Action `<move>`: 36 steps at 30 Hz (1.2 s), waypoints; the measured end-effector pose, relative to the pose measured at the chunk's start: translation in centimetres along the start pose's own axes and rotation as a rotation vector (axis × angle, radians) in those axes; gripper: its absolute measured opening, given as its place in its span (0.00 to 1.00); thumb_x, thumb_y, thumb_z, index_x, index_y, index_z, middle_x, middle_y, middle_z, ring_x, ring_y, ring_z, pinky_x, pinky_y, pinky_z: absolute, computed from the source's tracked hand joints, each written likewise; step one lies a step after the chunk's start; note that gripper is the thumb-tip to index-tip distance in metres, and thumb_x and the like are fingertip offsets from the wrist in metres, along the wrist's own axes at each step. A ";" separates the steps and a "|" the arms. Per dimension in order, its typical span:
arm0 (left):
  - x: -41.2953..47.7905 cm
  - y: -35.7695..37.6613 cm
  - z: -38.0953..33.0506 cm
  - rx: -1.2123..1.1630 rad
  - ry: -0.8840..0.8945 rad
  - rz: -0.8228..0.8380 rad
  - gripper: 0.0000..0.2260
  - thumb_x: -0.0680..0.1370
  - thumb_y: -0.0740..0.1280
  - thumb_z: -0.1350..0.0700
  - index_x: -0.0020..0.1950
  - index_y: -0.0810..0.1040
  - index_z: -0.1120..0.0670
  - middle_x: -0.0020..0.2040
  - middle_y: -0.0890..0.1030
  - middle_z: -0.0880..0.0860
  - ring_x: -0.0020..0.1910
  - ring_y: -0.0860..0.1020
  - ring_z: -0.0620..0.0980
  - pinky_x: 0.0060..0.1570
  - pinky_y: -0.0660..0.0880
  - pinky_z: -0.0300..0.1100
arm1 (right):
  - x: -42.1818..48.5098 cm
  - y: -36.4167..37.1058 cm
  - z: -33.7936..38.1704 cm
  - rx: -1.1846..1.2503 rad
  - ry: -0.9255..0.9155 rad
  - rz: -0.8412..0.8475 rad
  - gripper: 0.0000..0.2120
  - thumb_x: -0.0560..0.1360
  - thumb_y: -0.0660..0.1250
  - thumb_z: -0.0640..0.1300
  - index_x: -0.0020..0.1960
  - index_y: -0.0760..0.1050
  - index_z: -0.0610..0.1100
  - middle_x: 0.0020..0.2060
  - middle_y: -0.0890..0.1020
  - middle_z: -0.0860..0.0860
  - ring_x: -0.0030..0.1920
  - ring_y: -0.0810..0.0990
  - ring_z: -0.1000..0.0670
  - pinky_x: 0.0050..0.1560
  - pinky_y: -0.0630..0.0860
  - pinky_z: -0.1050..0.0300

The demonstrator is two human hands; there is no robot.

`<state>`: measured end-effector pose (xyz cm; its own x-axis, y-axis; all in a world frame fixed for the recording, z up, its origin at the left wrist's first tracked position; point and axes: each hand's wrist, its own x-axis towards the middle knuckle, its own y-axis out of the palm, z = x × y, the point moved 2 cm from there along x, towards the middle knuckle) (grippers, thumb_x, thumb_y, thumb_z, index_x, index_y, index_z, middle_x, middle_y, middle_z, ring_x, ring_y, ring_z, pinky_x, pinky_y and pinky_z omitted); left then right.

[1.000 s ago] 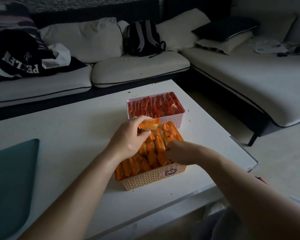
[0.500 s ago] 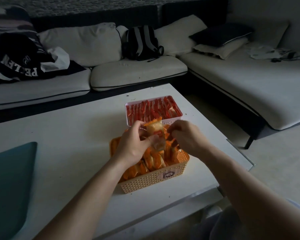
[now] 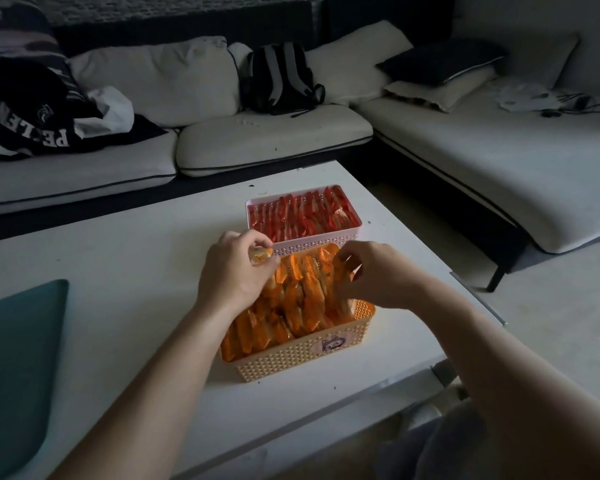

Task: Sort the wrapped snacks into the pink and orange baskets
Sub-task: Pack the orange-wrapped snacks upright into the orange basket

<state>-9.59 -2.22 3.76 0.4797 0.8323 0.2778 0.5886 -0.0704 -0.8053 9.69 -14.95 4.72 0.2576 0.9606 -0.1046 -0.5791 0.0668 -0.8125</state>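
The left hand (image 3: 236, 271) pinches one orange-wrapped snack (image 3: 261, 257) between thumb and fingers, over the far left corner of the orange basket (image 3: 291, 358). The right hand (image 3: 374, 275) grips the top of a packed orange packet (image 3: 340, 271) at the basket's far right end. The pink basket (image 3: 291, 247), filled with red packets (image 3: 302, 216), stands against the far wall of the orange one. A broad stretch of white table (image 3: 118, 254) separates both baskets from a teal mat (image 3: 14, 358) on the left. The table's right and near edges run close to the orange basket.
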 end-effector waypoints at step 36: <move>-3.7 5.1 -4.9 -0.435 0.076 0.264 0.12 0.75 0.75 0.44 0.55 0.81 0.47 0.48 0.84 0.39 0.49 0.82 0.36 0.51 0.81 0.36 | -0.5 -2.0 -1.8 0.510 -0.013 0.077 0.13 0.81 0.64 0.35 0.60 0.79 0.48 0.59 0.80 0.50 0.55 0.83 0.46 0.53 0.84 0.49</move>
<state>-5.14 -8.33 1.23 0.6851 0.7140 0.1442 0.6495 -0.5090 -0.5649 12.13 -16.10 5.35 0.1917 0.9709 -0.1437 -0.9003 0.1157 -0.4195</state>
